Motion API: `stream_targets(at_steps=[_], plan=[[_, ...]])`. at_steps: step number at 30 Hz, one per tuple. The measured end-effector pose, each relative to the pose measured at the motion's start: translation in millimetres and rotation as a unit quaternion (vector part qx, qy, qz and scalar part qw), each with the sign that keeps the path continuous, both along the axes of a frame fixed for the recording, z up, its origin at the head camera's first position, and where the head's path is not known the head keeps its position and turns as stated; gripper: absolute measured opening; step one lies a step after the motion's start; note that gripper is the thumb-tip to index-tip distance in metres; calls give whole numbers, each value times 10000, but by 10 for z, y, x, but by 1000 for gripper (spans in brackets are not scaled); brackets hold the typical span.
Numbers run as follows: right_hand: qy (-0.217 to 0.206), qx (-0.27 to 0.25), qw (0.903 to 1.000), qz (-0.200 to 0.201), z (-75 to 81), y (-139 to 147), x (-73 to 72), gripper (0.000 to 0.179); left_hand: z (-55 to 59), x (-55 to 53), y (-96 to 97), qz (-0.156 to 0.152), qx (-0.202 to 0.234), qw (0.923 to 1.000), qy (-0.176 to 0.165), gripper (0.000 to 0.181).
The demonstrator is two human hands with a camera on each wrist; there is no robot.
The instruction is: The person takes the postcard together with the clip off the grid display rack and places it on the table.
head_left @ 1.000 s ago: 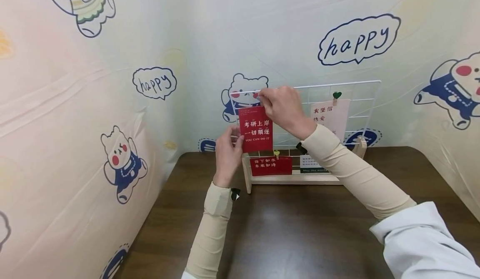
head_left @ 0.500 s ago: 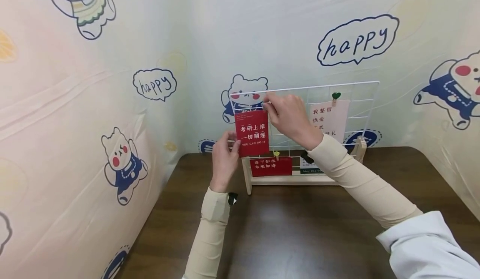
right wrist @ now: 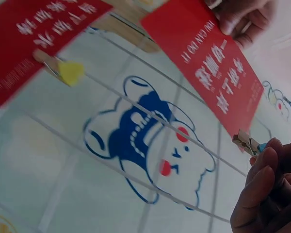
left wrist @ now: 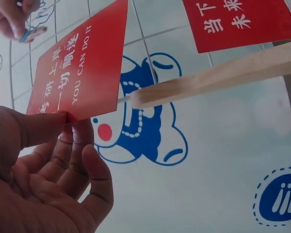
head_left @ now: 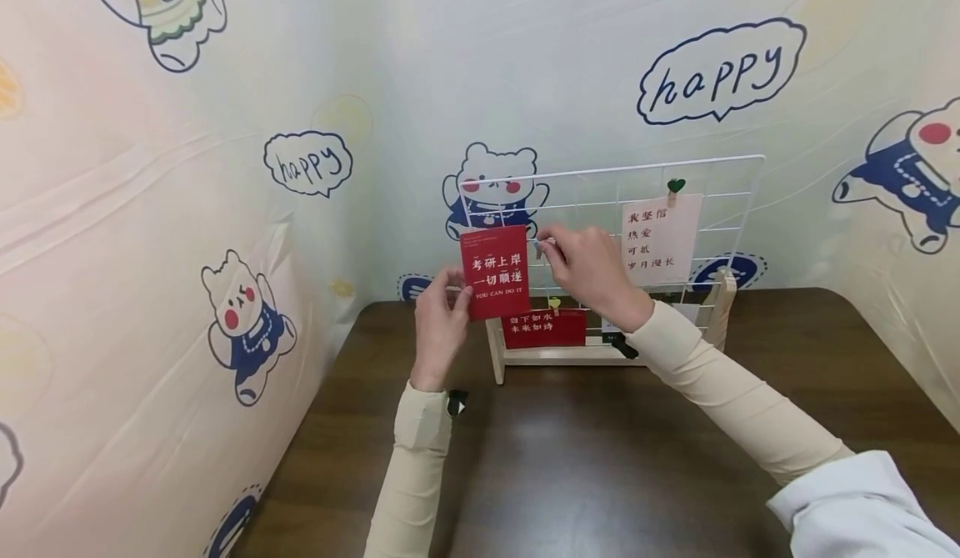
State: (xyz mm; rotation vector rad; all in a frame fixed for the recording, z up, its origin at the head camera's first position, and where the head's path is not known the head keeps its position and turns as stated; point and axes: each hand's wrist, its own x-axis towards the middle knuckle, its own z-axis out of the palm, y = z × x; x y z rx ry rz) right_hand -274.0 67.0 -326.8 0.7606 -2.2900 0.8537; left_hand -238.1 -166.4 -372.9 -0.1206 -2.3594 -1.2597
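At the far left of your left hand hangs a pale fabric backdrop (head_left: 150, 249) printed with cartoon bears, which also runs behind both hands. Your left hand (head_left: 441, 324), in a tan sleeve (head_left: 412, 466), pinches a rectangular red paper card with white lettering (head_left: 495, 270) low on its left edge, thumb on the printed face and fingers behind. The card is just right of that hand, slightly tilted, in front of a white wire grid rack (head_left: 585, 172). Below the card, to the right of your left hand, a second red card with white lettering (head_left: 542, 333) hangs from the rack by a small wooden clip with a yellow heart (right wrist: 58, 69). Under it runs the rack's pale wooden base (head_left: 570, 358), standing on a dark brown worktop (head_left: 570, 449) that stretches below both hands.

Your right hand (head_left: 596, 270) pinches a small wooden clip with a blue end (right wrist: 245, 141), just right of the held card's edge. Up and right from your right hand, a pale card with dark lettering (head_left: 660, 241) hangs by a wooden clip with a green heart (head_left: 676, 186).
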Motion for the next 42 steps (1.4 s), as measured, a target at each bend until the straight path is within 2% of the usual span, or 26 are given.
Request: stream_targets(at_steps=[7, 18, 22, 29, 35, 42], plan=[[-243, 196, 9995, 8, -284, -83, -3, 17, -48, 30, -102, 80, -87, 9998, -172, 22], [-568, 527, 9970, 19, -742, -230, -23, 15, -184, 83, -305, 199, -25, 9990, -409, 25], [-635, 616, 9961, -19, -944, -288, -36, 14, -223, 86, -349, 202, -10, 9984, -522, 26], [-999, 641, 9928, -152, -1230, -347, -49, 16, -275, 95, -408, 128, -61, 9981, -603, 28], [-1406, 443, 9889, 160, -1391, -385, -49, 16, -318, 126, -490, 120, -46, 9966, -812, 26], [-1651, 461, 9841, 455, -1560, -521, -64, 11, -353, 187, -620, 166, -24, 9956, -925, 26]])
